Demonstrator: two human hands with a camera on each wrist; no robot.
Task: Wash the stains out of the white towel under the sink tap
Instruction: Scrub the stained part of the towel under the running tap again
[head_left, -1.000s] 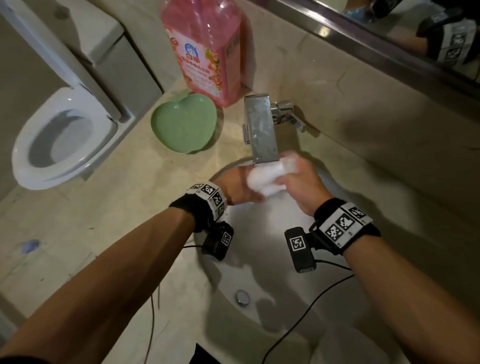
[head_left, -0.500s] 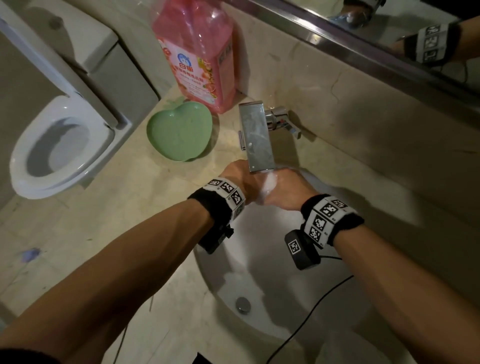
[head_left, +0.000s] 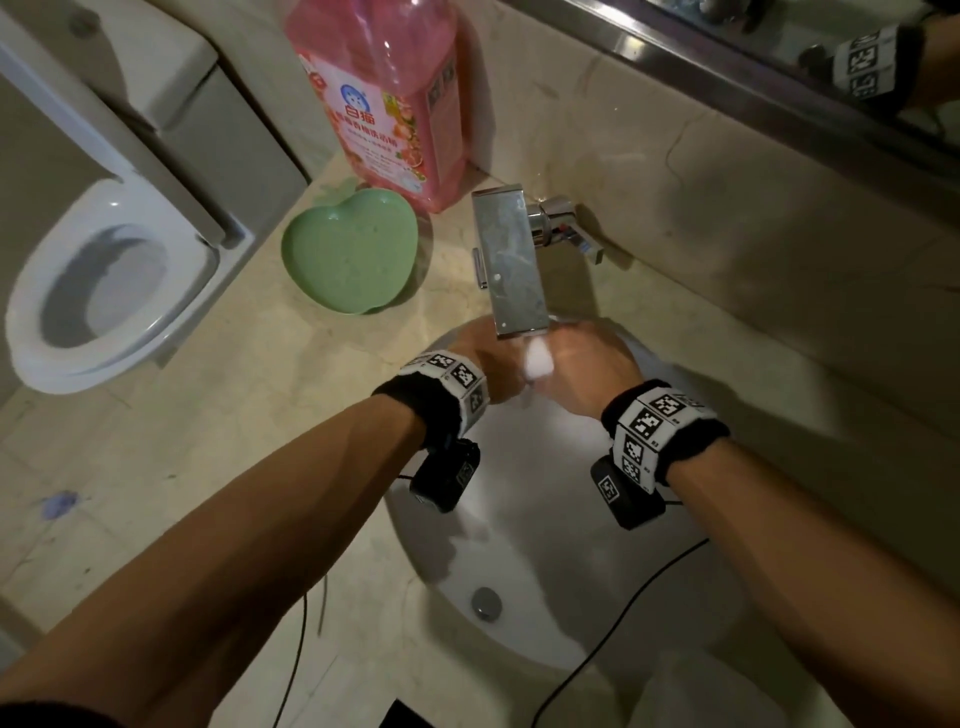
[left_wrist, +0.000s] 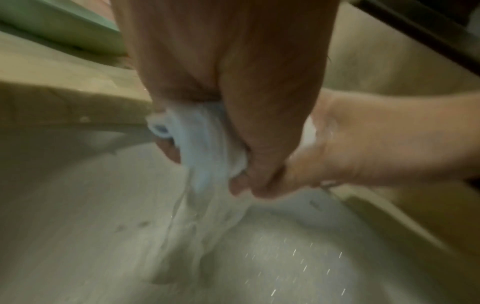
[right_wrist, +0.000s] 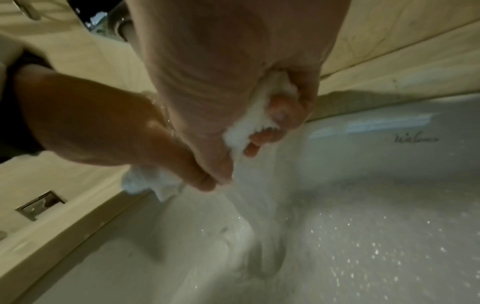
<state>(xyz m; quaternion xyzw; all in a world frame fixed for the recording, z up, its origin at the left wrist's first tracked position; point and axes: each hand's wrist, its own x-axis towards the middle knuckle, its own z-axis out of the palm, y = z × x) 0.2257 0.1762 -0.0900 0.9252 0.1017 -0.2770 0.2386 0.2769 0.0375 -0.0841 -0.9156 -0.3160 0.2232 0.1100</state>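
Observation:
A small white towel is bunched up between both hands, just under the flat chrome tap, over the white sink basin. My left hand grips one end of the towel with curled fingers. My right hand squeezes the other end of the towel in its curled fingers. Water runs off the cloth into the basin in both wrist views. Most of the towel is hidden inside the two fists.
A pink detergent bottle stands on the marble counter behind a green heart-shaped dish. A toilet sits at the left. The drain plug lies low in the basin. A mirror runs along the back wall.
Both hands have moved forward with the towel, up under the tap spout. The towel, plainly visible a second ago, is now mostly squeezed inside the fists.

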